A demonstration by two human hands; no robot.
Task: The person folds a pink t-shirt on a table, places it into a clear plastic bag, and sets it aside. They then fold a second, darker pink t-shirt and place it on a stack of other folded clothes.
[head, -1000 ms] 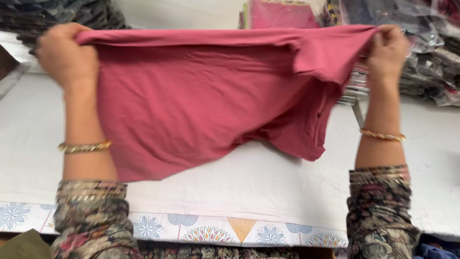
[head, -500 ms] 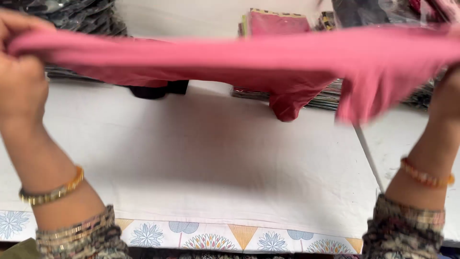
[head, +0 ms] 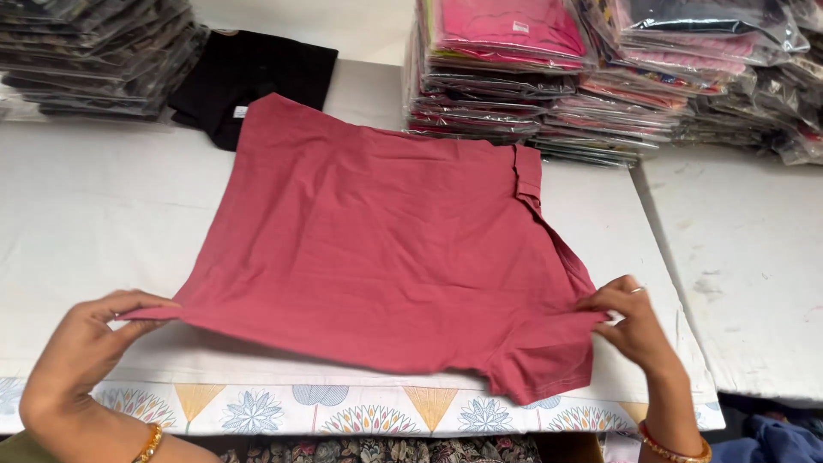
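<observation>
Honestly, that pink shirt (head: pixel 386 249) spread flat on the white table (head: pixel 86 214) looks light and floppy, so the left hand (head: pixel 86 343) and right hand (head: pixel 630 321) pinching its near corners seems right.

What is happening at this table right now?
A person has a pink T-shirt spread flat on the white table. The left hand pinches its near left corner, and the right hand pinches the near right edge by the sleeve. A black garment and stacks of bagged clothes lie behind.
</observation>
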